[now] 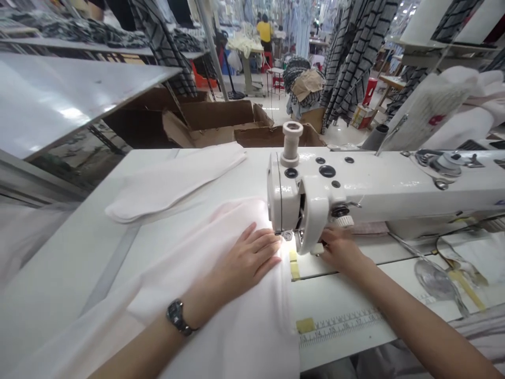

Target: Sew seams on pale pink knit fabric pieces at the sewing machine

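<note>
Pale pink fabric (248, 321) lies across the bed of a white sewing machine (394, 181), its right edge running up to the needle area. My left hand (256, 255) rests flat on this fabric just left of the presser foot, fingers stretched out and lightly spread. On the other side of the needle head, my right hand (341, 250) reaches in close beneath the machine arm. Its fingertips are hidden behind the machine head, so I cannot tell what they hold. A second pale fabric piece (177, 181) lies folded on the table farther back.
A ruler strip (343, 323) and yellow tape (294, 266) mark the table's right side. Small scissors-like metal tools (437, 279) lie under the arm. Cardboard boxes (221, 116) stand behind the table, and a grey-white table (79, 89) is at left.
</note>
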`<act>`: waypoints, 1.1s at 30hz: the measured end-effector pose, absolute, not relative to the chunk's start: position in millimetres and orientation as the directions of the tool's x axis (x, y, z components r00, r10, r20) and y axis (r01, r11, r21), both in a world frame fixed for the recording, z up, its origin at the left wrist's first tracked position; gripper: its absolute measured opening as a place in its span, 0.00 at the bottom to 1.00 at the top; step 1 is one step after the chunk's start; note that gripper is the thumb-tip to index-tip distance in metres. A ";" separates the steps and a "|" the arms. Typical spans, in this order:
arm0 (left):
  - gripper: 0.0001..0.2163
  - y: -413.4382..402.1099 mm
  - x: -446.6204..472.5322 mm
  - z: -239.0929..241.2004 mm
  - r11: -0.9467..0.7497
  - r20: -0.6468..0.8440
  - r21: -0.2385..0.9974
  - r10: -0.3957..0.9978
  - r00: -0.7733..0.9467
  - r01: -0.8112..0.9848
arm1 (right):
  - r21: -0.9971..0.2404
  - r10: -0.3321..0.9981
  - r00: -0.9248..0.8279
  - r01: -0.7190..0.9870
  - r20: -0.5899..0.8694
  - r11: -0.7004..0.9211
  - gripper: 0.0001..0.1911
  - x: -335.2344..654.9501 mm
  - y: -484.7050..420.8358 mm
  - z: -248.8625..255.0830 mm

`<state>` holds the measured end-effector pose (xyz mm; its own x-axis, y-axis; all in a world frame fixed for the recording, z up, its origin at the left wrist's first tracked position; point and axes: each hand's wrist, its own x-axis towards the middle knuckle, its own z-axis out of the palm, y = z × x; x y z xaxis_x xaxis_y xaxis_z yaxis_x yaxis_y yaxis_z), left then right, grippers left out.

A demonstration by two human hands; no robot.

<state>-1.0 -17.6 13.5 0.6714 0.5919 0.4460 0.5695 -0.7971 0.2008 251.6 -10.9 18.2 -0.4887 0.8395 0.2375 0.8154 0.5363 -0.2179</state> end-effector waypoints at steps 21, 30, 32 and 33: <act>0.11 -14.2 179.4 32.9 -0.694 0.198 0.044 0.711 0.675 0.718 | -0.129 0.949 0.310 0.941 -0.052 -0.314 0.25 333.4 -70.7 29.9; 0.09 12.1 185.9 22.5 -0.631 0.223 0.050 0.763 0.607 0.774 | -0.553 0.891 0.392 0.701 -0.230 -0.451 0.16 333.6 -41.5 42.2; 0.08 12.8 183.3 18.2 -0.610 0.246 0.076 0.778 0.578 0.789 | -0.634 0.872 0.390 0.603 -0.295 -0.484 0.16 332.9 -34.6 42.4; 0.08 12.9 182.3 16.6 -0.603 0.259 0.090 0.783 0.566 0.793 | -0.666 0.863 0.382 0.554 -0.330 -0.499 0.17 332.5 -31.7 42.1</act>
<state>182.3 12.9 16.6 0.5662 0.7827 0.2586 0.7926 -0.6031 0.0901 332.5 -31.7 42.1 0.3817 0.8635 -0.3297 0.5540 -0.4993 -0.6662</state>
